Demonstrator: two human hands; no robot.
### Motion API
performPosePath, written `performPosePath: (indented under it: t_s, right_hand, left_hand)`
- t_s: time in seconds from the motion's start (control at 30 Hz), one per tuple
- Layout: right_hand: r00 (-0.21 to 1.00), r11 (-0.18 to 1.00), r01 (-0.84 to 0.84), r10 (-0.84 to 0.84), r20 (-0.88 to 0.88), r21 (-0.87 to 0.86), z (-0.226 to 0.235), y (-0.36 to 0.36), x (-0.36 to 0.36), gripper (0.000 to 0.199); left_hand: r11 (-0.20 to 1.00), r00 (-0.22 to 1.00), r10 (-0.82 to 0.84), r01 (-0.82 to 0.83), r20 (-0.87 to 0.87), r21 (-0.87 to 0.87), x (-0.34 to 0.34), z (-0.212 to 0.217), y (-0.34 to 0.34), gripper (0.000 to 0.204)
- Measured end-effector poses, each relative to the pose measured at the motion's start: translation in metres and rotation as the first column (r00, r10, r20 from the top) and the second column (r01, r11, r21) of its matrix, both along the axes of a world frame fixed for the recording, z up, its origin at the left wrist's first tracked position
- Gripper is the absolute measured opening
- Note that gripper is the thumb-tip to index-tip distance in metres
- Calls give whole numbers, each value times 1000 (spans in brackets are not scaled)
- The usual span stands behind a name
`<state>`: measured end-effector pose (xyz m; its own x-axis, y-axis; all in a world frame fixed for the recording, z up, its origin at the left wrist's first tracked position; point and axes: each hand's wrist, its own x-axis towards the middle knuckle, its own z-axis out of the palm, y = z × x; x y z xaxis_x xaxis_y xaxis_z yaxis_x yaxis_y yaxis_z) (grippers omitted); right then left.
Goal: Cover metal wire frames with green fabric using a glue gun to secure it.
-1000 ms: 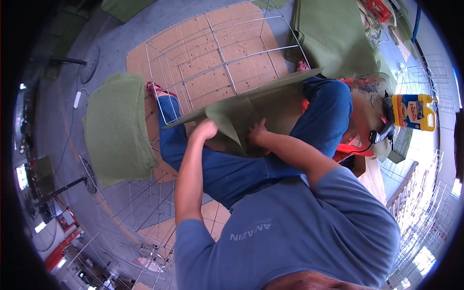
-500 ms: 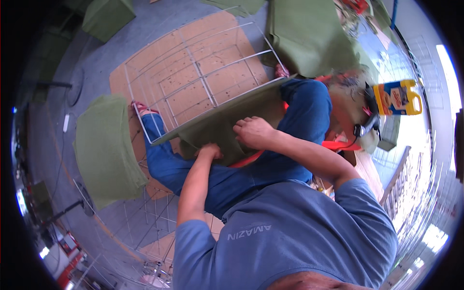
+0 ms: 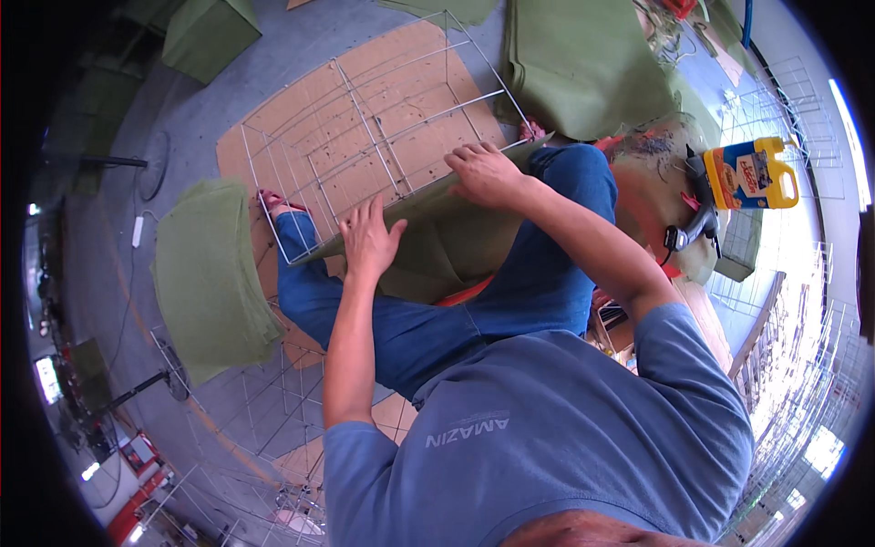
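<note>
Olive-green felt-like fabric panel [image 3: 437, 232] lies across the person's lap, over blue-jeaned legs [image 3: 510, 301], long edge running from about 8 o'clock up to 2 o'clock across mid-frame. Left hand [image 3: 369, 239] rests flat on the panel near its lower-left end, fingers [image 3: 360, 214] spread and extended, palm down, not gripping. Right hand [image 3: 483, 173] sits on the panel's upper edge toward 1 o'clock, fingers curled over the edge; whether they actually pinch the fabric or just press on it cannot be told. Both hands touch the same panel, well apart along its length. Behind the panel's far edge, at 11–12 o'clock, a thin silver wire-frame box [image 3: 374, 118] stands on a brown cardboard sheet [image 3: 273, 137] on the grey concrete floor [image 3: 182, 100]; the panel's upper edge appears to meet the frame's near side, contact not clear. Red-toed footwear [image 3: 273, 199] shows at the frame's lower-left corner. At 9 o'clock, a stack of green fabric pieces [image 3: 208, 283] lies on the floor, apart from the hands. At 1 o'clock, a larger heap of green fabric [image 3: 583, 64]. At 3 o'clock, a yellow plastic jug with blue cap and handle [image 3: 752, 173] stands near a black clip-like tool [image 3: 697, 228], which is too small to identify. More bare wire frames [image 3: 264, 410] lie at 7 o'clock beside the legs. Blue T-shirt [image 3: 547, 438] fills the lower frame.
</note>
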<state>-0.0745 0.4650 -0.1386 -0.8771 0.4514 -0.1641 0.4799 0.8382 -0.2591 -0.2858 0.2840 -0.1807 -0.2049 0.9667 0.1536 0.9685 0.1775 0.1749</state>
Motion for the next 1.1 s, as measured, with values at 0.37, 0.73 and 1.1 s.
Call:
performPosePath:
  t_s: [0.37, 0.73, 1.1]
  right_hand:
    - [973, 967, -231, 231, -20, -107, -33, 24, -49, 22]
    - [922, 961, -236, 269, -277, 146, -13, -36, -24, 36]
    - [996, 927, -92, 78, 52, 363, -81, -43, -38, 56]
  left_hand:
    - [968, 936, -171, 101, 307, 229, -30, -9, 37, 19]
    - [957, 957, -289, 288, 5, 38, 8, -7, -27, 54]
    - [983, 992, 124, -128, -34, -130, -3, -39, -11, 68]
